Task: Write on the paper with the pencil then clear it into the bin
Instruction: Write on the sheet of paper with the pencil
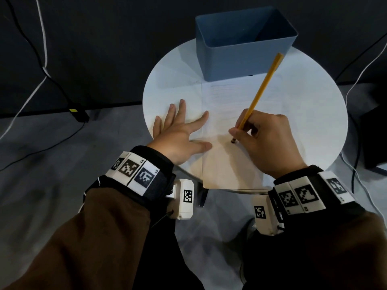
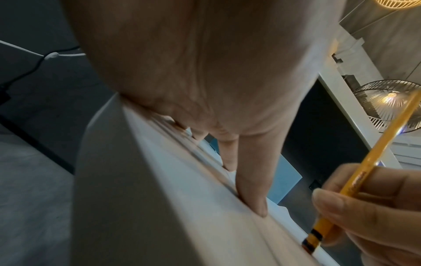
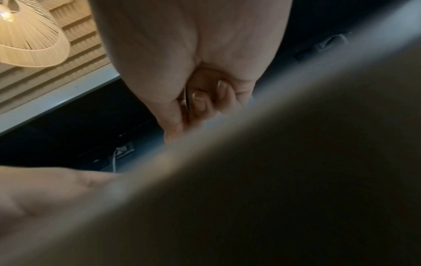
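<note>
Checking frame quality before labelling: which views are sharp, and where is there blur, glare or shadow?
Head view: sharp, evenly lit, wide-angle bend at the edges; right hand, pencil and paper are clear, with the hand's shadow on the sheet. Left wrist view: left hand close and soft, pencil readable, lamp glare at right. Right wrist view: mostly dark blur, only the curled fingers discernible.

1. My head view looks steeply down from above onto the round worktop (image 1: 314, 114), with both forearms in the lower half.
2. My left wrist view sits low at the worktop's edge, very close under the left hand (image 2: 205, 72), facing along its fingers.
3. My right wrist view is nearer still, mostly blurred surface.
4. Head and left wrist views share the pencil (image 1: 261, 88) and the right hand (image 1: 270, 139).
</note>
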`<state>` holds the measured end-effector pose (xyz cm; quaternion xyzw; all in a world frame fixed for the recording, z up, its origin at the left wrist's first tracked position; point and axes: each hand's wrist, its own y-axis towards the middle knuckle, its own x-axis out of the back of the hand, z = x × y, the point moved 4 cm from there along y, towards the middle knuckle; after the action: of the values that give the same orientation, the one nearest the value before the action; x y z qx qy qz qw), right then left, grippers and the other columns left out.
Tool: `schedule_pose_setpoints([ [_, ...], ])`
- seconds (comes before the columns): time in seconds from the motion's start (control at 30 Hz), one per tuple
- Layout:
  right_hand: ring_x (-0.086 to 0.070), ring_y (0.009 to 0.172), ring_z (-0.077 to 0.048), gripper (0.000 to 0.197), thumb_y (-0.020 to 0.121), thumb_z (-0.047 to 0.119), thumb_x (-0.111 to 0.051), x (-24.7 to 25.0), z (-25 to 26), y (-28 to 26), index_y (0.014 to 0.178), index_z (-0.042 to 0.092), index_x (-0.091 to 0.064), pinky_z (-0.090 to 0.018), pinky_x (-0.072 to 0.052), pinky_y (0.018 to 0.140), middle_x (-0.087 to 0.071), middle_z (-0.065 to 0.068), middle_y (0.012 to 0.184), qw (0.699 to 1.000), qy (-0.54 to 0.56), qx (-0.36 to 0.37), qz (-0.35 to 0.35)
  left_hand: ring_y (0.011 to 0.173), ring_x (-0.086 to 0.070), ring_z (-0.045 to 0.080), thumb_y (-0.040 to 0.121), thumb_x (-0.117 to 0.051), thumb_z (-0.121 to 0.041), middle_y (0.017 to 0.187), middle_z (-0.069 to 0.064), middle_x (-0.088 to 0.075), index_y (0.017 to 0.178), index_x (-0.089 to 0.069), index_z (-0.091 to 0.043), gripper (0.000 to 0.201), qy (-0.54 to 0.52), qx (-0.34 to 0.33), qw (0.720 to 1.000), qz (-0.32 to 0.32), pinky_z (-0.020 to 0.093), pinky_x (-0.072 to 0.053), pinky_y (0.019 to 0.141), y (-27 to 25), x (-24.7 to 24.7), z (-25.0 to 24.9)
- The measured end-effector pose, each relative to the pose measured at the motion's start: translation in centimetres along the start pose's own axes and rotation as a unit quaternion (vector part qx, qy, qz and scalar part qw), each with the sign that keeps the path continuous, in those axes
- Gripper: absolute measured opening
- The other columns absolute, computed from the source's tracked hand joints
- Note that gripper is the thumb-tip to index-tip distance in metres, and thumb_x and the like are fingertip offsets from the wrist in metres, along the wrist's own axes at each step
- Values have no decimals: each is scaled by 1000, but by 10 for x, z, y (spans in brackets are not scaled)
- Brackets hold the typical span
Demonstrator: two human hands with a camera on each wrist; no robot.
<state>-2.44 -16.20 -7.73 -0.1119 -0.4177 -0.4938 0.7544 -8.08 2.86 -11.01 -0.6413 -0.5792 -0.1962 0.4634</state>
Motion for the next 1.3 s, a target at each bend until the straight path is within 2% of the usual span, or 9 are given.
schedule_pose_setpoints([
  [0.13,-59,64,3,16,90,16,-76,7,2,-3,77,16,-66,-9,-37,61,-62,16,65,999,20,-3,-28,144,35,8,90,-57,-62,161,-10,30,149,-9,-62,75,0,1,1000,0,41,19,119,1,-1,0],
  [0.27,-60,64,0,14,91,21,-75,-9,14,-8,79,21,-67,-15,-40,63,-67,14,68,999,34,14,13,144,35,9,91,-55,-63,160,-10,32,149,-7,-62,75,19,9,1000,4,41,19,119,3,-1,-1],
  [0.37,-60,64,1,15,90,21,-76,0,-1,-7,78,21,-66,-20,-43,62,-65,16,67,1000,13,-15,-12,144,34,8,90,-56,-62,160,-10,31,149,-9,-61,76,7,3,1000,2,41,19,119,1,-1,0],
  [0.5,-59,65,5,17,90,16,-76,19,-15,-6,77,17,-65,-7,-39,61,-59,20,65,997,-11,-39,-58,144,34,8,90,-57,-61,161,-10,31,149,-9,-62,75,2,-4,1000,-2,41,20,119,1,-1,1],
  [0.8,-60,64,1,16,90,21,-76,1,-2,-8,78,21,-65,-19,-47,63,-64,17,66,1000,-3,-7,-20,144,34,9,90,-56,-63,161,-10,31,149,-9,-62,75,8,2,1000,-1,41,20,119,2,0,0],
  [0.93,-60,64,2,16,89,18,-77,15,-11,-8,78,18,-65,-7,-39,61,-61,17,66,998,-6,-21,-58,144,34,9,89,-57,-62,161,-10,30,149,-10,-62,75,-1,-4,1000,-3,41,20,119,1,-1,0],
  [1.13,-61,65,0,15,90,22,-75,-1,1,-9,79,21,-66,-21,-47,63,-66,15,68,1000,10,-6,-14,144,34,9,90,-56,-63,160,-10,31,149,-9,-62,76,8,3,1000,2,41,20,119,2,-1,-1],
  [1.23,-60,65,5,16,90,20,-76,10,-11,-7,78,20,-65,-9,-40,61,-62,18,67,999,-9,-24,-44,144,34,8,90,-57,-62,161,-10,30,149,-10,-62,75,-1,-2,1000,-2,41,20,119,1,-1,0],
  [1.3,-60,65,4,16,90,18,-77,15,-13,-8,78,18,-66,-10,-41,61,-61,18,66,998,-4,-31,-58,144,34,8,90,-57,-61,161,-10,30,149,-10,-62,75,-2,-2,1000,-2,41,20,119,1,-2,0],
])
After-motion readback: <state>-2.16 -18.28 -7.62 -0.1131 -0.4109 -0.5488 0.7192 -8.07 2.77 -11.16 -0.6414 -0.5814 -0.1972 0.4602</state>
